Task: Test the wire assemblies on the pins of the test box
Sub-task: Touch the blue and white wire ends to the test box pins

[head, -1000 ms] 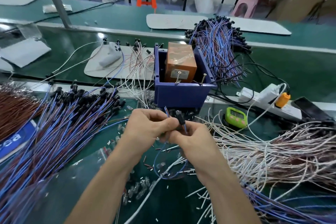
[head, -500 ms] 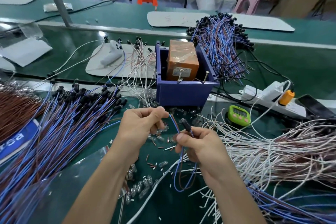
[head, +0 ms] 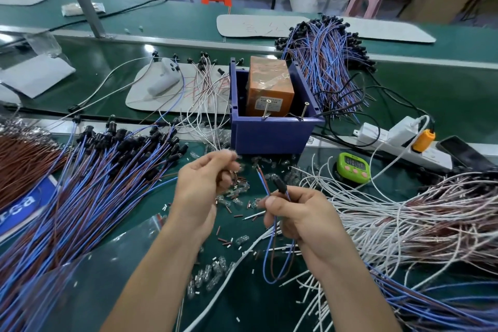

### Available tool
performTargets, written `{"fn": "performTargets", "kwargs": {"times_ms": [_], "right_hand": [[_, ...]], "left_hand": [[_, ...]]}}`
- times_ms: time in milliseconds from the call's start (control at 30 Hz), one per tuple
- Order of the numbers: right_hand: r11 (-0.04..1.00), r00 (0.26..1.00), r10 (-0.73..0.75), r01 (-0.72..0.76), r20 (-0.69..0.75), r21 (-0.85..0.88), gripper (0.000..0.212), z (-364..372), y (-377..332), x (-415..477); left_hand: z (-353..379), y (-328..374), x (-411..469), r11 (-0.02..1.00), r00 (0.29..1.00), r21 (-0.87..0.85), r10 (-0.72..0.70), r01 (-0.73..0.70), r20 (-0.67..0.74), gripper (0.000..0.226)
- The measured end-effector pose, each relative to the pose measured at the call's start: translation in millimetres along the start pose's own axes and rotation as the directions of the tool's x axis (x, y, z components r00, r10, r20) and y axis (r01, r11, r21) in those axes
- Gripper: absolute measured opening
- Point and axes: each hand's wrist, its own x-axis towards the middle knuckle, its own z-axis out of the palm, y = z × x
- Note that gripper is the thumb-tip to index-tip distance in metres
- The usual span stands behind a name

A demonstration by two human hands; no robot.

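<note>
Blue-and-brown looped wire assembly (head: pixel 280 185), black-capped, pinched in right hand (head: pixel 304 221).

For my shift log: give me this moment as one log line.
stage: pre-test | right hand: pinches blue-brown wire assembly, short of test box | left hand: curled, blurred, contents unclear | pins: untouched

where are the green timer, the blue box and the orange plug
green timer (head: pixel 352 167), head view, its front face
blue box (head: pixel 269 135), head view, its front wall
orange plug (head: pixel 423 140), head view, its body
</note>
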Motion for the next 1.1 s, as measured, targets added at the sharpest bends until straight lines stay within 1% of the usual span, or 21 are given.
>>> {"fn": "performTargets", "kwargs": {"times_ms": [33, 100, 133, 167, 200, 267, 333, 367, 467, 533, 567, 633, 700, 767, 833, 867, 933, 1000, 1100], "right_hand": [[1.000, 1.000, 0.000, 0.000, -0.010, 0.019, 0.021, -1, 0, 0], [0.998, 0.999, -0.005, 0.008, -0.044, 0.055, 0.023, -3, 1, 0], [0.998, 0.998, -0.005, 0.009, -0.063, 0.061, 0.023, -4, 2, 1], [0.998, 0.997, -0.006, 0.011, -0.075, 0.064, 0.020, -5, 3, 2], [0.998, 0.997, -0.011, 0.016, -0.077, 0.067, 0.016, -4, 3, 3], [0.996, 0.998, -0.028, 0.032, -0.059, 0.077, 0.004, -1, 2, 3], [0.995, 0.996, -0.055, 0.061, -0.074, 0.073, 0.016, -1, 2, 2], [0.994, 0.993, -0.075, 0.082, -0.093, 0.070, 0.018, -1, 3, 2], [0.987, 0.981, -0.098, 0.116, -0.166, 0.107, 0.006, -2, 5, 3], [0.986, 0.970, -0.089, 0.119, -0.228, 0.120, 0.018, -5, 6, 4], [0.983, 0.970, -0.088, 0.121, -0.226, 0.136, 0.021, -6, 7, 5], [0.978, 0.981, -0.087, 0.117, -0.175, 0.171, 0.024, -7, 4, 3], [0.976, 0.986, -0.080, 0.108, -0.147, 0.189, 0.026, -6, 3, 1], [0.977, 0.987, -0.070, 0.097, -0.145, 0.192, 0.027, -7, 2, 1], [0.979, 0.988, -0.056, 0.083, -0.145, 0.186, 0.023, -7, 1, 1], [0.981, 0.988, -0.047, 0.073, -0.146, 0.178, 0.022, -7, 0, 1], [0.983, 0.986, -0.021, 0.050, -0.164, 0.175, 0.023, -9, -1, 2], [0.975, 0.982, 0.008, 0.034, -0.190, 0.220, 0.023, -13, -3, 4], [0.954, 0.975, 0.028, 0.040, -0.221, 0.298, 0.016, -19, -7, 9]], "left_hand": [[-2, 1, 0, 0.998, 1.000, 0.066, 0.001, -0.002, 0.006, 0.012], [-7, 0, 0, 0.961, 0.994, 0.272, 0.008, -0.038, 0.111, 0.029], [-7, -1, -1, 0.935, 0.984, 0.349, 0.008, -0.070, 0.177, 0.028], [-5, -2, -4, 0.920, 0.970, 0.382, -0.009, -0.088, 0.245, 0.021], [-2, -5, -8, 0.924, 0.948, 0.370, -0.026, -0.099, 0.317, 0.018], [6, -10, -14, 0.952, 0.924, 0.298, -0.047, -0.074, 0.380, 0.017], [13, -15, -16, 0.972, 0.935, 0.228, -0.029, -0.057, 0.355, 0.016], [17, -15, -18, 0.980, 0.945, 0.194, -0.030, -0.036, 0.327, 0.015], [26, -18, -20, 0.991, 0.971, 0.136, -0.018, -0.015, 0.239, 0.009], [31, -19, -21, 0.994, 0.986, 0.111, -0.004, -0.015, 0.168, 0.006], [34, -18, -22, 0.995, 0.989, 0.096, 0.002, -0.016, 0.145, 0.009], [37, -18, -22, 0.997, 0.992, 0.076, -0.001, -0.009, 0.129, 0.020], [39, -16, -23, 0.998, 0.993, 0.062, -0.008, 0.001, 0.117, 0.022], [39, -17, -23, 0.996, 0.994, 0.089, -0.008, -0.002, 0.112, 0.019], [39, -17, -23, 0.991, 0.992, 0.132, -0.012, -0.005, 0.124, 0.006], [39, -19, -23, 0.989, 0.991, 0.150, -0.012, -0.009, 0.136, 0.008], [37, -20, -22, 0.984, 0.992, 0.175, -0.030, 0.007, 0.126, 0.021], [37, -21, -20, 0.980, 0.997, 0.195, -0.040, 0.027, 0.064, 0.023], [37, -19, -12, 0.981, 0.997, 0.190, -0.021, 0.035, -0.076, 0.025]]}}
